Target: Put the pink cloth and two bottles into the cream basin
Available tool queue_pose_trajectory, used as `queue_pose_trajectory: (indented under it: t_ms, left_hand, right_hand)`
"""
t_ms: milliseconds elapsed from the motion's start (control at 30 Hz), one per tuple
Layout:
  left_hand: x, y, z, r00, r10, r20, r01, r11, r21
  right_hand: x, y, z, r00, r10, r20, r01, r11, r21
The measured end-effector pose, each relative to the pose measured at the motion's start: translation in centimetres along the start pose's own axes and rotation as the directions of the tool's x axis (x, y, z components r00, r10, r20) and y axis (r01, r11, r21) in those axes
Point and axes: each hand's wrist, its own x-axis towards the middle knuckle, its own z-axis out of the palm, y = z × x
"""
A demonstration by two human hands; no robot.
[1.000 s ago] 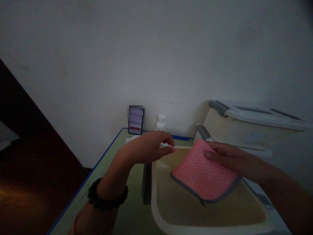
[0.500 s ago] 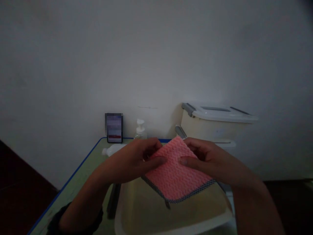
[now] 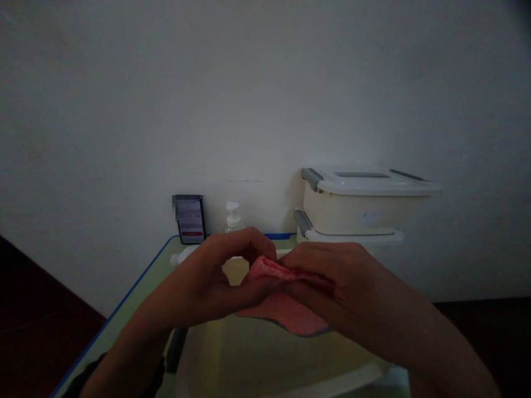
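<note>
Both of my hands grip a pink waffle-weave cloth [image 3: 286,309] with a dark stitched edge, held above a cream plastic tub [image 3: 265,359]. My left hand [image 3: 219,276] pinches the cloth's top edge with curled fingers. My right hand [image 3: 332,282] clamps the same folded edge from the right, fingers closed over it. The cloth is bent over at the top, its lower part hanging under my hands.
A phone [image 3: 189,219] stands against the white wall, with a pump bottle [image 3: 232,217] beside it. Two stacked cream lidded boxes [image 3: 360,204] sit at the back right. The green table [image 3: 141,298] has a blue edge; dark floor lies to the left.
My left hand came over from the left and took the cloth beside my right hand. Together they folded its top edge forward, and the view shifted left and up.
</note>
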Motion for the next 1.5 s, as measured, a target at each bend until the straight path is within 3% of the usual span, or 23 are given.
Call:
queue_pose_trajectory:
  t_ms: [100,267,667,867,1000,1200,1333,1500]
  left_hand:
    - [0.1,0.1,0.1,1.0,0.011,0.03,-0.012,1.0,0.029]
    - [0.1,0.1,-0.1,0.994,-0.066,0.089,0.057,0.993,0.105]
    - [-0.3,0.2,-0.6,0.988,-0.054,0.148,0.051,0.998,0.024]
    - [-0.3,-0.1,-0.8,0.991,-0.04,0.128,0.03,0.996,0.079]
    - [-0.5,-0.4,-1.1,0.989,-0.103,0.111,0.094,0.992,0.085]
    - [-0.3,-0.5,-1.1,0.951,-0.211,0.226,0.182,0.973,0.145]
    - [0.1,-2.1,-0.1,0.919,-0.266,0.291,0.218,0.958,0.185]
    - [0.6,-5.0,1.6,0.925,-0.294,0.24,0.291,0.956,0.047]
  right_hand:
    - [0.1,0.0,0.2,0.999,-0.009,0.039,0.009,1.0,0.012]
    - [0.2,0.7,-0.1,0.997,0.021,0.077,-0.019,0.999,-0.035]
    - [-0.2,0.5,-0.1,0.998,-0.046,0.035,0.047,0.999,-0.027]
    - [-0.1,0.8,-0.4,0.998,-0.051,0.04,0.051,0.999,-0.014]
    - [-0.5,1.4,-0.9,0.999,-0.002,0.048,0.005,0.998,-0.059]
    - [-0.4,1.5,-0.9,0.998,0.019,0.066,-0.018,1.0,-0.009]
    - [0.3,2.3,0.1,0.99,0.05,0.131,-0.056,0.997,0.045]
    - [1.4,5.9,1.7,0.98,0.03,0.199,-0.059,0.988,0.142]
